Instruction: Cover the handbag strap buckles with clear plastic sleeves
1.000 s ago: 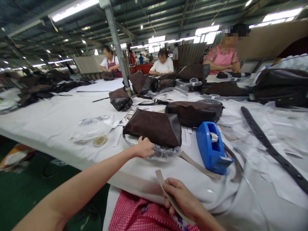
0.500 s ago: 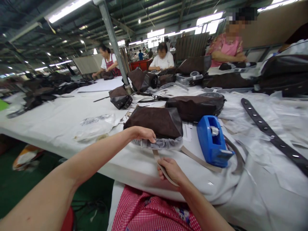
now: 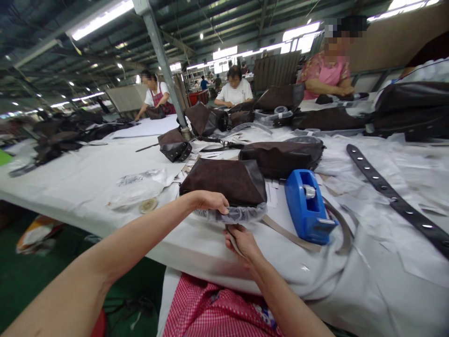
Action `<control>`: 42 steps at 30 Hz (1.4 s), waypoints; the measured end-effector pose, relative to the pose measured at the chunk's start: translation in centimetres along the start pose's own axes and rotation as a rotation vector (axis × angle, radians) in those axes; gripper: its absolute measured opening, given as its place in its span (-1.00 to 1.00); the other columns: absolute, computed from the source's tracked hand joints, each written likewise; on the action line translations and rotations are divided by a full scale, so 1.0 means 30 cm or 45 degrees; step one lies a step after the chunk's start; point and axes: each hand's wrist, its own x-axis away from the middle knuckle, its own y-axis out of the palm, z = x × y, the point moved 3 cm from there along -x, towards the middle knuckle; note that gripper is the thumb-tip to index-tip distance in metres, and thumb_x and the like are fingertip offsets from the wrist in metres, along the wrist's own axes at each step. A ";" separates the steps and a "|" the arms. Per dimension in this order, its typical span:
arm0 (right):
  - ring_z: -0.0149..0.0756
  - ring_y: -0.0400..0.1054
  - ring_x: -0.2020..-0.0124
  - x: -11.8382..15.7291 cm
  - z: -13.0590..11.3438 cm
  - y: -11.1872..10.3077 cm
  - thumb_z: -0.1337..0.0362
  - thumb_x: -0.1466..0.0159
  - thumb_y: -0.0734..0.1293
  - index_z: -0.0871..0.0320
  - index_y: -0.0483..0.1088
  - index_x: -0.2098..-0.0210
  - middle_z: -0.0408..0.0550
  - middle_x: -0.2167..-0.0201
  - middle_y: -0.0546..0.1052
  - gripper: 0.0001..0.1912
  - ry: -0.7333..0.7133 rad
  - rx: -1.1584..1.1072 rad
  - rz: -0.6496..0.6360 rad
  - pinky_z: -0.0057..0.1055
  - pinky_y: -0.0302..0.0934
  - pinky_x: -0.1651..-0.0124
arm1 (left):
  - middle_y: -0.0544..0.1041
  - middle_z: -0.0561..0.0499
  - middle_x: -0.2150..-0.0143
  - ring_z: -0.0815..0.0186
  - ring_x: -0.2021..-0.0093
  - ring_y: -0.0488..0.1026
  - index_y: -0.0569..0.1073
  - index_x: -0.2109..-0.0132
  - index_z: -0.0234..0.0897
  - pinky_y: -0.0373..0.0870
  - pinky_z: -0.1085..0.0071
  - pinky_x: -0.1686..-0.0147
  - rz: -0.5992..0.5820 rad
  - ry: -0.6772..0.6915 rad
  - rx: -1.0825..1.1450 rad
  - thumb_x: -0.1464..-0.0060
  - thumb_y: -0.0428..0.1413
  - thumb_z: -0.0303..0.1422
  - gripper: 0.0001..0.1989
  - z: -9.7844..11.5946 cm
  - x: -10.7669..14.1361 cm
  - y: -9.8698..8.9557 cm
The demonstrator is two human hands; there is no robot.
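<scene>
A dark brown bag lies in front of me, with clear plastic bunched along its near edge. My left hand pinches this plastic at the middle of the edge. Just below it, my right hand is closed on a beige strap, close under the plastic. Another length of beige strap runs from the bag's near right side to beneath a blue tape dispenser.
Behind the bag lies a second brown bag. A studded black strap crosses the right side of the white-covered table. A metal post rises beyond. Three people work across the table, among more bags and plastic.
My right hand has moved slightly up and left along the beige strap, nearer the bag. My left hand keeps its hold on the plastic. The whole view has shifted a little.
</scene>
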 end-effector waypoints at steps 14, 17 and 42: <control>-0.40 0.36 0.58 -0.060 0.039 -0.018 0.35 0.13 0.46 0.17 0.36 0.55 -0.14 0.61 0.49 -0.81 -0.067 -0.173 0.203 -0.52 0.27 0.56 | 0.41 -0.01 -0.06 0.12 -0.06 0.26 0.54 0.19 -0.22 0.15 0.21 -0.11 0.327 0.253 -0.808 0.04 0.06 -0.35 -0.74 0.017 0.071 0.050; -0.39 0.37 0.54 -0.061 0.035 -0.038 0.42 0.16 0.40 0.13 0.31 0.59 -0.21 0.66 0.44 -0.81 -0.117 -0.187 0.227 -0.53 0.29 0.49 | 0.39 0.00 -0.04 0.09 -0.09 0.21 0.51 0.17 -0.18 0.07 0.07 -0.14 0.377 0.221 -0.918 0.00 0.02 -0.35 -0.75 0.018 0.099 0.074; -0.26 0.47 0.24 0.121 0.058 -0.160 0.42 -0.26 0.17 0.10 0.42 0.10 -0.02 0.23 0.55 -0.71 -1.351 1.600 -0.072 -0.41 0.37 0.21 | 0.49 -0.01 0.08 0.12 -0.11 0.20 0.42 0.15 -0.20 -0.37 -0.25 -0.23 0.978 0.488 -0.761 -0.11 0.00 -0.50 -0.81 -0.184 0.045 0.268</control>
